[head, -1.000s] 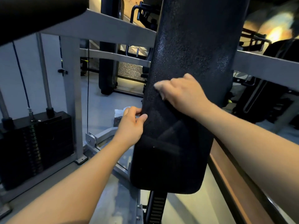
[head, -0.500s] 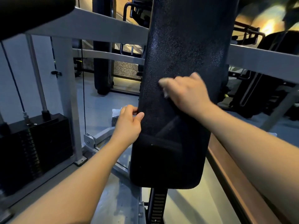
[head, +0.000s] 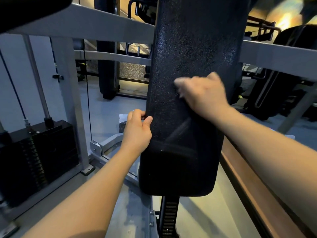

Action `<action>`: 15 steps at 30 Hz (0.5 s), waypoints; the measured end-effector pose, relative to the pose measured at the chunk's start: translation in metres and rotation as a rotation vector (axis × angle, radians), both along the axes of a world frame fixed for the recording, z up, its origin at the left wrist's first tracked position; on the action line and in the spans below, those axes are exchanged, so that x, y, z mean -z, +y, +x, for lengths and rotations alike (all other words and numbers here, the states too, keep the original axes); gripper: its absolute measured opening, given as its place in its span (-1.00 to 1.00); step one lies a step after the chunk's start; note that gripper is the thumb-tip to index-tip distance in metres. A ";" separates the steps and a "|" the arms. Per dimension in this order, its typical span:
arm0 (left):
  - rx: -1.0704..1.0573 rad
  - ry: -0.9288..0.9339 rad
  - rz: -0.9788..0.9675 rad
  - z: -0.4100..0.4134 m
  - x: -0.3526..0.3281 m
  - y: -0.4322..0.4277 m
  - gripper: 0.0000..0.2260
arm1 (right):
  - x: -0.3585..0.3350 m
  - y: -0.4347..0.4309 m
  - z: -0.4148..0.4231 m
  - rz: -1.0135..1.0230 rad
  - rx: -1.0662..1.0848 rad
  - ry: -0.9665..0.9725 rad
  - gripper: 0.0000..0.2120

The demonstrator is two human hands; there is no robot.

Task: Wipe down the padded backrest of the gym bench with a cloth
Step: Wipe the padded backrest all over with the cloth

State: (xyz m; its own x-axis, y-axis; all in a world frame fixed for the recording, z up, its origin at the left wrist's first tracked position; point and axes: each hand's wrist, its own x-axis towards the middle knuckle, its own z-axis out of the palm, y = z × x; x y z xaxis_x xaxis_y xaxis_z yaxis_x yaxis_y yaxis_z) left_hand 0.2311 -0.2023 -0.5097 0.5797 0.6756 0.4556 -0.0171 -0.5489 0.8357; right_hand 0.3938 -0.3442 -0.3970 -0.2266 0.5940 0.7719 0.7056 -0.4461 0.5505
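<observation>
Right hand (head: 204,95) slid right, fingers (head: 182,82) curled.

Gym: wt stack (head: 51,152), cable (head: 12,86), padded backrest (head: 192,48).

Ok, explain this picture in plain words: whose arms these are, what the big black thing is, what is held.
The single view comes from a camera worn on a person's head, looking down at their own bare arms. The tall black slab is the padded backrest of a gym machine with a grey frame and a weight stack on the left. The right hand, blurred, holds a dark cloth against the pad; the cloth hangs below it and is hard to tell from the pad. The left hand grips the pad's left edge.
</observation>
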 end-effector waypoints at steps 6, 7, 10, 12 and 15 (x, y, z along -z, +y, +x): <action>-0.025 -0.019 -0.019 0.001 0.002 -0.002 -0.91 | 0.003 0.014 -0.018 0.389 0.115 0.292 -0.91; -0.038 -0.023 -0.029 0.003 0.002 -0.004 -0.86 | 0.023 0.019 -0.029 0.300 0.044 0.308 -0.89; -0.082 -0.029 -0.053 0.006 0.002 -0.009 -0.80 | 0.078 0.018 -0.053 -0.044 -0.054 0.273 -0.94; -0.084 -0.028 -0.068 0.006 0.002 -0.010 -0.78 | 0.073 0.007 -0.039 -0.092 -0.097 0.145 -0.91; -0.078 -0.007 -0.060 0.004 -0.001 -0.010 -0.77 | 0.027 -0.016 -0.004 0.033 0.011 0.037 -0.85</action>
